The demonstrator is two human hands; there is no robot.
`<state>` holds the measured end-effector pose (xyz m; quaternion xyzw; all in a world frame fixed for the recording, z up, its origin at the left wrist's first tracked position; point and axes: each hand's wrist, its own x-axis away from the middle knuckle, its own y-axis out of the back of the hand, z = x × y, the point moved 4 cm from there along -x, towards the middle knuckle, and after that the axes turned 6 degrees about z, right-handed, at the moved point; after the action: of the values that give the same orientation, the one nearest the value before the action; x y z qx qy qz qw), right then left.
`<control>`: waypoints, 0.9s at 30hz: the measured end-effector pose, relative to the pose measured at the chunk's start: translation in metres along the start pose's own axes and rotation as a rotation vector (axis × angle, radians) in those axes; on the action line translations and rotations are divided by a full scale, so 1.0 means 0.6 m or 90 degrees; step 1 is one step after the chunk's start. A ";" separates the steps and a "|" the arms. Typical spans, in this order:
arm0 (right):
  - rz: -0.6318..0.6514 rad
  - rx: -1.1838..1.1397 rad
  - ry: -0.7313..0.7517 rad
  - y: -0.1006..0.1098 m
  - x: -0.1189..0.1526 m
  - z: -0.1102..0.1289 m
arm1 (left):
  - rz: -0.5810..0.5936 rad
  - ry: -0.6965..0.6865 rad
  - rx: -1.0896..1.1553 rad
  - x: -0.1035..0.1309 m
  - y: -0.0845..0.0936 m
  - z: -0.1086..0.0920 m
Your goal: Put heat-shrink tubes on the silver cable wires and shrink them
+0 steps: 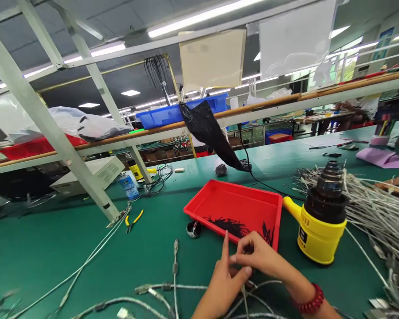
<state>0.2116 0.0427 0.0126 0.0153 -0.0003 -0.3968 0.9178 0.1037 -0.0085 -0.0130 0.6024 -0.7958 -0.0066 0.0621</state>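
Observation:
My left hand [221, 285] is in front of the red tray [246, 204], index finger raised, the other fingers curled beside the thumb. Touching it at the fingertips, my right hand [257, 254] is closed in a pinch and wears a red bead bracelet [311, 300]. What either hand holds is hidden or too small to make out. Thin black tube pieces [231, 227] lie along the tray's near side. Clear-jacketed cables [129, 300] spread below and left of my hands, one with its connector [176, 246] pointing away from me.
A yellow heat gun [321, 235] stands nozzle up right of the tray, before a large cable pile [372, 212]. A watch [193, 228], yellow-handled pliers [133, 220] and a blue spray can [129, 186] are left. A black bag [213, 133] hangs from the shelf with a blue bin [166, 116].

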 end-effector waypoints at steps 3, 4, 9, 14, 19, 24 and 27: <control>-0.048 -0.036 -0.001 0.006 -0.004 0.002 | -0.003 0.033 0.053 0.000 -0.002 -0.009; -0.058 -0.045 -0.004 0.006 -0.005 0.002 | 0.003 0.042 0.076 -0.001 -0.003 -0.011; -0.099 -0.091 -0.005 0.010 -0.010 -0.006 | 0.014 -0.004 0.112 -0.003 -0.006 -0.024; -0.170 -0.155 0.031 0.027 -0.008 -0.006 | 0.045 -0.039 0.121 0.004 -0.008 -0.040; -0.130 -0.233 0.043 0.026 -0.003 0.003 | 0.053 -0.043 0.138 0.011 -0.010 -0.047; -0.059 -0.262 0.044 0.018 -0.001 0.007 | 0.049 -0.045 0.142 0.013 -0.010 -0.052; -0.058 -0.241 0.050 0.025 -0.002 0.001 | 0.056 -0.004 0.164 0.016 -0.009 -0.052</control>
<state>0.2217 0.0534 0.0135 -0.1424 0.1106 -0.4299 0.8847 0.1094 -0.0173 0.0187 0.5701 -0.8157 0.0964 -0.0184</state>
